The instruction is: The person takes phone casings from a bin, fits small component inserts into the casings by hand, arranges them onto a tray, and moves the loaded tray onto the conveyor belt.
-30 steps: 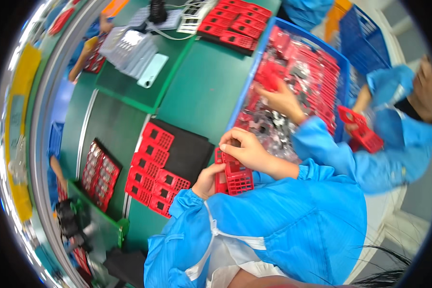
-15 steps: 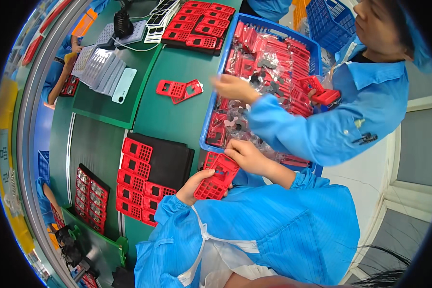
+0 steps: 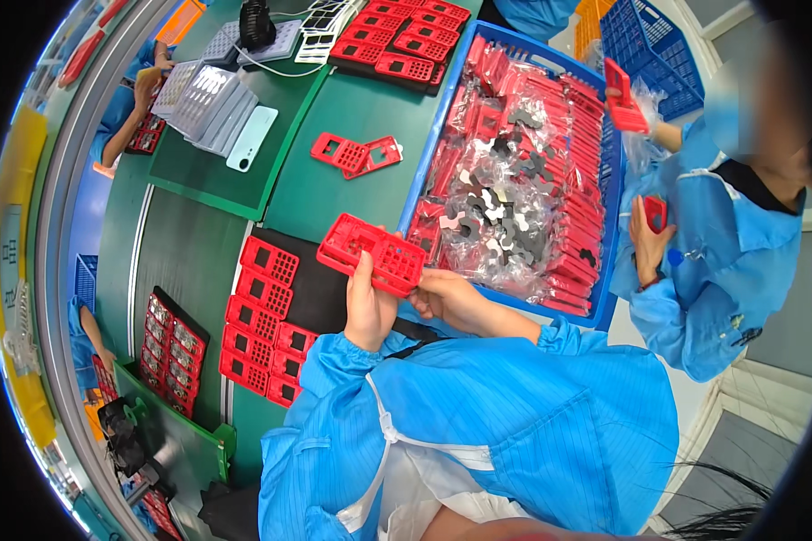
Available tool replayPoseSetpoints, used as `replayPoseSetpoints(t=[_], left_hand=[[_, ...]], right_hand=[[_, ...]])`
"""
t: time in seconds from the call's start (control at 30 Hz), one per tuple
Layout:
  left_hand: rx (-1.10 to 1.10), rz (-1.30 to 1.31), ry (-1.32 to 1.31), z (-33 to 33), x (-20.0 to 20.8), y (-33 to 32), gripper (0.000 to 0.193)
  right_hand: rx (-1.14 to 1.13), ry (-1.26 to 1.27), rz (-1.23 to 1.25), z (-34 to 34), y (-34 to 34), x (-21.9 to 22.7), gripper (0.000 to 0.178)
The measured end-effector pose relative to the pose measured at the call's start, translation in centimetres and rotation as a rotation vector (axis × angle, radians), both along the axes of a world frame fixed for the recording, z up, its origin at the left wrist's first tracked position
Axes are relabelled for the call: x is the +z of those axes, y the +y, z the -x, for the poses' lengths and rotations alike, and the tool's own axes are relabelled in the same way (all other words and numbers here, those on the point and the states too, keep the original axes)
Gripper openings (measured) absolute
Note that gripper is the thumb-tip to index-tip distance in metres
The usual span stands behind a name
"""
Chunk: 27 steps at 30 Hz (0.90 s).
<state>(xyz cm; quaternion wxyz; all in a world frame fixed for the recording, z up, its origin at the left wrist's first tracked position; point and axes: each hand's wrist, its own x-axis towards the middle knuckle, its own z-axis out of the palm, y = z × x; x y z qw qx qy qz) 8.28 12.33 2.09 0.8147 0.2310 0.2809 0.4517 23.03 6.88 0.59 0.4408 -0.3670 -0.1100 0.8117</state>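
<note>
A red plastic phone housing with a screen window and a grid of key holes is held up, tilted, above the near end of the bench. My left hand grips it from below, thumb over its front. Close to its lower right corner, my right hand has its fingers curled together; whatever is between the fingertips is hidden. Just left of my hands, a black mat carries rows of similar red housings. Two more housings overlap on the green bench farther away.
To the right stands a blue crate full of bagged red housings. A co-worker beside it holds red parts. Farther left are stacked pale trays, a light phone, a black fan and a filled black tray.
My left hand has raised and turned the housing; my right hand has shifted from its top to its lower right corner. The co-worker's arm has withdrawn from over the crate, lifting a red part.
</note>
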Motion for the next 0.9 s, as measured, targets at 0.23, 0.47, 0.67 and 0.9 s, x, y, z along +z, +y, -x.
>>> replayPoseSetpoints(t=[0.23,0.47,0.67,0.9], left_hand=[[0.193,-0.012,-0.016,2.1,0.8,0.5,0.054],[0.124,0.099,0.121,2.8,-0.9,-4.0,0.044],[0.306,0.315,0.099,7.3,-1.1,-7.9,0.043],[0.628,0.41,0.19,11.5,-5.0,-11.3,0.025]], right_hand=[[-0.176,-1.173,-0.131,-8.3,-2.4,-5.5,0.02],[0.158,-0.798,-0.642,1.5,-0.1,3.0,0.069],[0.097,-0.765,-0.541,4.6,0.0,-0.6,0.057],[0.373,-1.046,-0.612,7.6,1.7,-2.9,0.073]])
